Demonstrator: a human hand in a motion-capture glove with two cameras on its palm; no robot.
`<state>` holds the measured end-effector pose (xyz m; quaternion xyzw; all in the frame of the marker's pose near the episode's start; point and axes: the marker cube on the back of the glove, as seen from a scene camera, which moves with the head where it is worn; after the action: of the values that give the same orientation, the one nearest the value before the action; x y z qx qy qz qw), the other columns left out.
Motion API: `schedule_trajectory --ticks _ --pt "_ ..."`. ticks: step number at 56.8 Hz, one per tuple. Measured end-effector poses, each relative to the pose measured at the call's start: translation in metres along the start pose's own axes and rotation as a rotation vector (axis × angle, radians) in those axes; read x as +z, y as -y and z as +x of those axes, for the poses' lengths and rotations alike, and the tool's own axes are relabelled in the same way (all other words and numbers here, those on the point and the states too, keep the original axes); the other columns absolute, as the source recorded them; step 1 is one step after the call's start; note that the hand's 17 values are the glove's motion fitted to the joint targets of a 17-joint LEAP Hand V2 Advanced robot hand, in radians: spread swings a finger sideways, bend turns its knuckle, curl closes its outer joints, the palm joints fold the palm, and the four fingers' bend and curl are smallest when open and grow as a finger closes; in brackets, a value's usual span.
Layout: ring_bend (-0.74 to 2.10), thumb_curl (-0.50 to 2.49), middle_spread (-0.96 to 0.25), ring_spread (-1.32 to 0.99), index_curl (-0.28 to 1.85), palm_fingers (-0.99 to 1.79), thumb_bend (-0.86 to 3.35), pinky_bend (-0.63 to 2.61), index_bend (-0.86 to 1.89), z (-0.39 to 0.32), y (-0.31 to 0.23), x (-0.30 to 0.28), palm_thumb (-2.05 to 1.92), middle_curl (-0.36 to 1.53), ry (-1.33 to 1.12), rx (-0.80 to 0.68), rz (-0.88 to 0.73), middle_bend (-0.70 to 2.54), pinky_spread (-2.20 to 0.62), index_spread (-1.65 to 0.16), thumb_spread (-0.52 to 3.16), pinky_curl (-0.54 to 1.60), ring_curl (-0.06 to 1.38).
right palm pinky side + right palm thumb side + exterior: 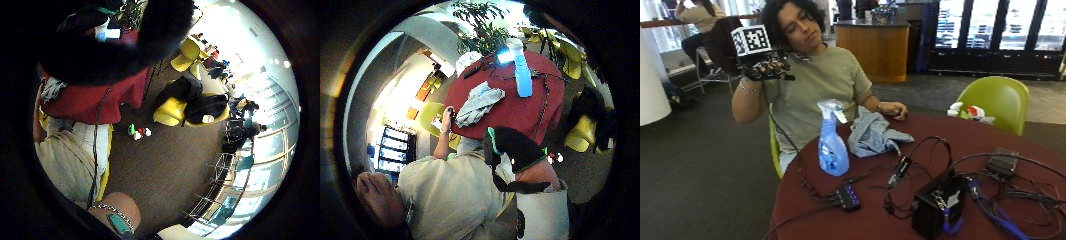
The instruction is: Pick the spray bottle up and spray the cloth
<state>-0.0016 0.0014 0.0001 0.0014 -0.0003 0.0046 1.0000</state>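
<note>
I judged the task had not really begun: the pick-up was the step in hand. The gloved right hand [765, 67] was raised beside my head, well above the counter [1013, 150], holding nothing; its fingers looked loosely curled. The spray bottle [832, 145] stood upright on the counter near its edge, well apart from that hand and below it. The cloth [873, 134] lay crumpled just beside the bottle, with my bare left hand [893, 109] resting behind it. Next, I reckoned, the gloved hand needed to come down and wrap around the bottle's neck under the trigger.
</note>
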Motion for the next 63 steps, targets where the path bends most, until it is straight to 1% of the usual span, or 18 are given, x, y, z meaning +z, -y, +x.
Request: schedule_trajectory --ticks 1,5,8,12,21,25,31,34,39,40,43,45,47,50,53,56,60,63 --pt "0.32 0.09 0.0 -0.02 0.05 0.47 0.22 0.35 0.18 -0.001 0.0 0.0 0.36 0.06 0.001 0.002 -0.001 0.24 0.1 -0.2 0.43 0.07 0.06" --pt "0.35 0.13 0.0 -0.03 0.11 0.44 0.22 0.36 0.16 -0.004 0.0 0.001 0.39 0.11 0.009 -0.013 -0.012 0.24 0.14 -0.28 0.67 0.14 0.12" --pt "0.36 0.15 0.0 -0.04 0.14 0.42 0.2 0.37 0.16 -0.006 0.002 0.003 0.41 0.13 0.01 -0.033 -0.018 0.24 0.17 -0.32 0.8 0.17 0.15" --pt "0.37 0.18 0.0 -0.04 0.16 0.43 0.18 0.37 0.15 -0.007 0.001 0.004 0.42 0.16 0.0 -0.015 -0.028 0.23 0.18 -0.35 0.91 0.2 0.18" --pt "0.4 0.24 0.0 -0.06 0.18 0.45 0.12 0.37 0.13 -0.007 -0.004 0.012 0.45 0.21 0.015 0.024 -0.005 0.22 0.2 -0.39 1.03 0.24 0.21" --pt "0.43 0.25 0.0 -0.07 0.18 0.48 0.1 0.39 0.11 -0.009 -0.001 0.026 0.46 0.23 0.064 0.095 0.003 0.21 0.19 -0.39 1.05 0.26 0.24" --pt "0.45 0.29 0.0 -0.07 0.18 0.48 0.08 0.41 0.11 -0.013 -0.002 0.049 0.52 0.26 0.185 0.196 -0.082 0.21 0.19 -0.39 1.06 0.28 0.26" --pt "0.45 0.3 0.0 -0.07 0.18 0.48 0.07 0.42 0.11 -0.018 0.005 0.064 0.55 0.27 0.286 0.3 -0.042 0.2 0.18 -0.39 1.07 0.3 0.27" --pt "0.46 0.33 0.01 -0.06 0.18 0.49 0.06 0.44 0.1 -0.028 0.019 0.085 0.6 0.28 0.506 0.401 0.059 0.19 0.17 -0.38 1.08 0.31 0.28" --pt "0.46 0.33 0.02 -0.06 0.18 0.49 0.06 0.45 0.11 -0.03 0.019 0.088 0.61 0.28 0.551 0.39 0.056 0.19 0.17 -0.38 1.08 0.32 0.28" --pt "0.47 0.34 0.03 -0.05 0.18 0.5 0.05 0.47 0.11 -0.032 0.014 0.095 0.64 0.28 0.668 0.272 0.013 0.19 0.15 -0.38 1.08 0.33 0.29" --pt "0.48 0.35 0.03 -0.05 0.18 0.5 0.04 0.48 0.11 -0.034 0.014 0.1 0.64 0.29 0.732 0.231 0.023 0.19 0.15 -0.38 1.08 0.33 0.3" --pt "0.48 0.36 0.04 -0.04 0.18 0.51 0.04 0.48 0.11 -0.038 0.018 0.105 0.66 0.29 0.794 0.244 0.071 0.19 0.14 -0.37 1.08 0.33 0.3" --pt "0.49 0.37 0.04 -0.05 0.18 0.55 0.04 0.48 0.12 -0.042 0.025 0.111 0.69 0.3 0.87 0.303 0.143 0.19 0.13 -0.36 1.08 0.34 0.31" --pt "0.49 0.38 0.04 -0.05 0.19 0.59 0.04 0.47 0.14 -0.044 0.03 0.117 0.73 0.3 0.915 0.296 0.181 0.2 0.11 -0.35 1.08 0.33 0.31" --pt "0.49 0.4 0.04 -0.05 0.2 0.63 0.03 0.46 0.14 -0.046 0.037 0.121 0.76 0.31 0.938 0.297 0.216 0.21 0.1 -0.35 1.07 0.34 0.32" --pt "0.49 0.41 0.04 -0.05 0.21 0.66 0.03 0.43 0.13 -0.049 0.057 0.125 0.8 0.33 0.936 0.385 0.262 0.21 0.09 -0.33 1.07 0.33 0.32" --pt "0.48 0.42 0.03 -0.05 0.22 0.69 0.02 0.42 0.14 -0.05 0.07 0.127 0.81 0.34 0.933 0.403 0.246 0.22 0.09 -0.33 1.06 0.33 0.32"
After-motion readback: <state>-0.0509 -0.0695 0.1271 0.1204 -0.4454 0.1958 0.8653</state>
